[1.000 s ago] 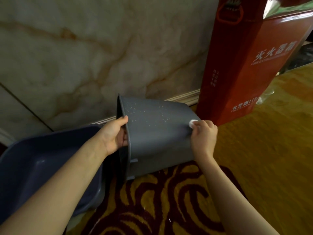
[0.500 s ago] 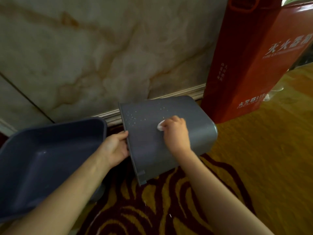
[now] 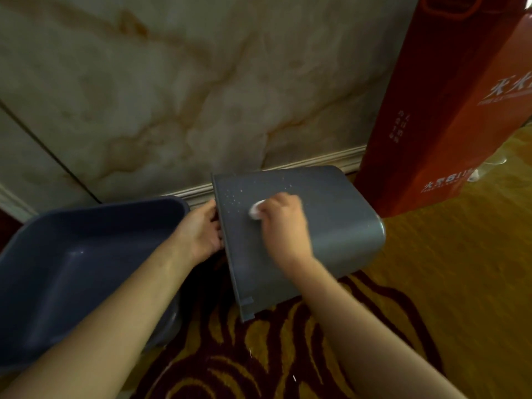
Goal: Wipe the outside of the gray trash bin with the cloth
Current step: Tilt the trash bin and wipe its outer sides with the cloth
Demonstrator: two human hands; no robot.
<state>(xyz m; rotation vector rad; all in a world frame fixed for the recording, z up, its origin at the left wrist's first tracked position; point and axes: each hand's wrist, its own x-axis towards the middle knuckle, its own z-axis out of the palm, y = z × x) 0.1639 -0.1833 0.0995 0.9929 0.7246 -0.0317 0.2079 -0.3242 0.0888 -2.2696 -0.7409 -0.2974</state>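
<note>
Since the earlier frames the right hand (image 3: 283, 226) has slid leftward across the gray trash bin (image 3: 331, 226), from near its closed end toward the open rim, and the bin's broad side now faces up more fully toward the camera.

The bin is a smooth, matte gray plastic box with rounded corners, lying on its side on the patterned carpet (image 3: 273, 355), just in front of the baseboard of the marble wall (image 3: 187, 82). Its open mouth points left, with a thin rim and a small notch at the near lower corner. Pale specks dot the upper surface close to the rim.

The right hand is curled shut around a small white cloth (image 3: 256, 210), pressing it against the upturned side; only a wad of cloth shows past the fingertips, just right of the specks. The hand is motion-blurred.

The left hand (image 3: 201, 231) is closed on the bin's rim at the mouth, thumb along the edge and fingers tucked inside out of sight, so the bin lies directly to the right of that grip.

A dark blue tub (image 3: 86, 254) sits to the left, partly under the left forearm. A tall red box (image 3: 431, 110) with white lettering stands just right of the bin.
</note>
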